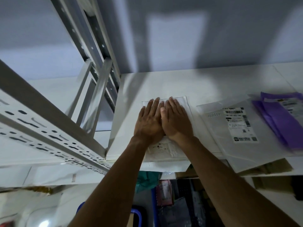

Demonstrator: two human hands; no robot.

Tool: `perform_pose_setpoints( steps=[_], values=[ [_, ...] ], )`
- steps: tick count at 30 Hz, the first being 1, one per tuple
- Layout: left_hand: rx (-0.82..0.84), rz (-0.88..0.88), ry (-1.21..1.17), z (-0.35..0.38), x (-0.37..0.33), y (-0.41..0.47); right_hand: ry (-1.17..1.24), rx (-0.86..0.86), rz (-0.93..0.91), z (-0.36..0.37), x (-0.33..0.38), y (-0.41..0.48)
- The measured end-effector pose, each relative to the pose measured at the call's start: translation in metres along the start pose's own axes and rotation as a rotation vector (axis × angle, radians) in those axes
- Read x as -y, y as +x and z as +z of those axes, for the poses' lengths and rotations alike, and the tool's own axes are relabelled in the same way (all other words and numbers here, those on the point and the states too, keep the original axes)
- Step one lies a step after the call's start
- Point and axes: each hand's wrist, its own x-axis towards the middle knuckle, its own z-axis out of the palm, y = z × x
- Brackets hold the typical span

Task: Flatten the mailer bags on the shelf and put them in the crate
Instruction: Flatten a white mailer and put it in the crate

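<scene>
A white mailer bag (pixel 165 149) lies flat on the white shelf (pixel 164 82), its near end hanging over the front edge. My left hand (pixel 150 122) and my right hand (pixel 176 120) press down on it side by side, fingers straight and touching each other. To the right lies a second white mailer bag (pixel 218 128) with a printed shipping label. A purple mailer bag (pixel 282 122) sits at the far right edge. A blue crate rim (pixel 139 213) shows below the shelf between my forearms, mostly hidden.
Grey perforated metal shelf posts (pixel 54 133) and braces stand at the left. Below the shelf are packed parcels, a teal bag (pixel 147 179) and cardboard (pixel 270 167). A plain wall rises behind the shelf.
</scene>
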Motion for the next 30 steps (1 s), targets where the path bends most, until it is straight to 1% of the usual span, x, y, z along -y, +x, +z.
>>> perform_pose_setpoints(
  steps=[4,8,11,14,18,22,26,30],
  values=[
    [-0.035,-0.01,-0.028,0.0,-0.001,0.0,-0.099,-0.001,-0.025,0.0,-0.008,-0.018],
    [-0.051,-0.037,-0.06,0.001,-0.004,-0.001,-0.125,-0.067,-0.107,0.006,-0.018,-0.037],
    [-0.041,-0.053,-0.059,0.0,-0.005,0.0,-0.251,-0.134,-0.161,0.013,-0.027,-0.049],
    [-0.03,-0.07,-0.069,-0.001,-0.007,0.002,-0.324,-0.138,-0.165,0.021,-0.021,-0.065],
    [-0.041,-0.084,-0.057,-0.001,-0.007,0.003,-0.227,-0.185,-0.042,0.031,0.007,-0.09],
    [-0.05,-0.074,-0.059,-0.002,-0.007,0.003,-0.195,-0.215,-0.01,0.042,0.018,-0.107],
    [-0.05,-0.074,-0.068,-0.002,-0.005,0.002,-0.201,-0.216,-0.079,0.04,0.008,-0.115],
    [-0.06,-0.065,-0.074,-0.002,-0.003,0.001,-0.216,-0.214,-0.161,0.031,-0.02,-0.125]
  ],
)
